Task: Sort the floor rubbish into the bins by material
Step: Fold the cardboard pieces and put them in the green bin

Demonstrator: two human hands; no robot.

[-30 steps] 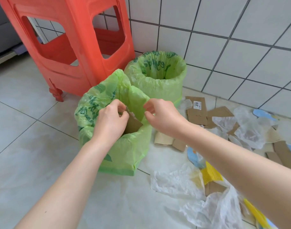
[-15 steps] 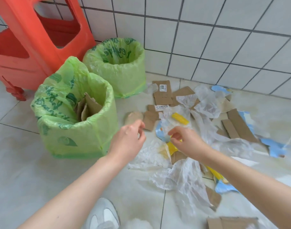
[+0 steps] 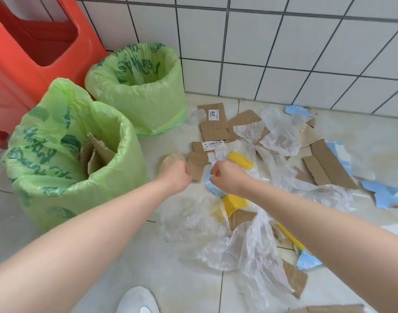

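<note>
Two bins lined with green bags stand at the left. The near bin [image 3: 46,177] holds cardboard scraps [image 3: 96,152]; the far bin [image 3: 148,105] shows only its liner inside. Brown cardboard pieces [image 3: 213,125], thin clear plastic bags [image 3: 279,138], yellow scraps [image 3: 241,160] and blue paper bits [image 3: 383,193] litter the floor to the right. My left hand [image 3: 175,175] is curled at the left edge of a small cardboard piece [image 3: 196,164]. My right hand [image 3: 227,176] is curled just right of it, over a blue scrap and clear plastic; what it holds is hidden.
A red plastic stool [image 3: 35,41] stands behind the bins at the upper left. The white tiled wall [image 3: 284,53] closes off the far side. My white shoe [image 3: 137,299] shows at the bottom edge. More cardboard [image 3: 293,281] and clear plastic [image 3: 256,251] lie near my right forearm.
Both hands left the near bin, where a cardboard piece stayed behind, and reached right and down to the litter pile. Their fingers have closed at the small cardboard piece.
</note>
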